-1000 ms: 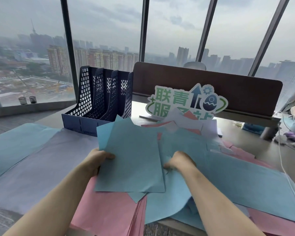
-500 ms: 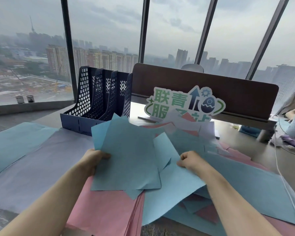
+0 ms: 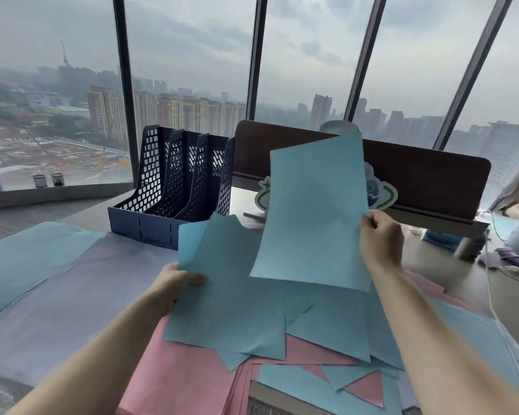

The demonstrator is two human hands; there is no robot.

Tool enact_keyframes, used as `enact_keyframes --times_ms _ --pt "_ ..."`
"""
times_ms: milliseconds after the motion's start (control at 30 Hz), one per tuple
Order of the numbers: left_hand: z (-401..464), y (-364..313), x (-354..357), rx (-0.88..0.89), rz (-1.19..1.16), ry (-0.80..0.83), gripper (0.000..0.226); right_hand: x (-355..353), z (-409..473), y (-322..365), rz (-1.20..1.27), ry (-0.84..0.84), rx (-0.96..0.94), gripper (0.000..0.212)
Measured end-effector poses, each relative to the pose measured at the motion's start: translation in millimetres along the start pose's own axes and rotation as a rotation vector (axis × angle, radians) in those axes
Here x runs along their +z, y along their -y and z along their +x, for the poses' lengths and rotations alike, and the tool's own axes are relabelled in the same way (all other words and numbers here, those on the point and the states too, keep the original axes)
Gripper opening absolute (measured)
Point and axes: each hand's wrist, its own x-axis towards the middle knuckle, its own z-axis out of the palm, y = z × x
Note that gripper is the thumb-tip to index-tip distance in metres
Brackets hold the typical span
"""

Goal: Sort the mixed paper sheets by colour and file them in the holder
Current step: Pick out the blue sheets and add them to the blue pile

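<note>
My right hand (image 3: 379, 239) pinches the right edge of a single blue sheet (image 3: 312, 211), raised upright above the desk. My left hand (image 3: 174, 283) grips the left edge of a fanned bunch of blue sheets (image 3: 231, 295), thumb on top. Under them lie pink sheets (image 3: 177, 372) and more loose blue sheets (image 3: 306, 384). The dark blue slotted file holder (image 3: 174, 205) stands at the back left of the desk, its slots showing no paper.
Large pale lilac (image 3: 66, 307) and blue (image 3: 21, 259) sheets cover the desk's left side. A brown desk divider (image 3: 426, 181) runs behind, with a green-edged sign (image 3: 381, 193) partly hidden by the raised sheet. Cables and clutter (image 3: 507, 259) sit at the right.
My right hand has pulled one blue sheet out of the pile and lifted it up and to the right. My left hand keeps holding its blue bunch.
</note>
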Motion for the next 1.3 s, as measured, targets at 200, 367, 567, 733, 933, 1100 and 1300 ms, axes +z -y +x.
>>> enact_keyframes --times_ms 200,367,567,733,933,1100,1300 --pt "-1.8 -0.4 14.3 -0.006 -0.046 0.069 0.021 56.3 -55.1 -38.0 -0.004 0.394 0.144 0.024" --pt "-5.4 -2.6 13.7 -0.016 -0.062 0.185 0.038 78.2 -94.0 -37.3 0.075 0.712 0.192 0.026" --pt "0.6 1.8 10.6 -0.039 -0.001 0.043 0.024 36.6 -73.3 -25.9 -0.528 0.984 0.045 0.062" --pt "-2.2 -7.9 4.5 -0.003 0.1 0.031 0.046 19.4 -85.9 -20.8 -0.772 1.377 0.009 0.109" --pt "-6.3 -19.1 -9.6 -0.003 0.234 0.013 0.05 25.5 -104.0 -16.8 -0.963 1.305 -0.073 0.086" --pt "-16.0 -26.0 -25.0 -0.059 0.327 -0.026 0.02 21.7 -105.6 -22.1 -1.039 1.026 -0.212 0.051" --pt "-25.3 -18.7 -24.5 -0.067 0.231 0.033 0.039 11.0 -75.8 -28.5 -0.701 0.575 -0.034 0.034"
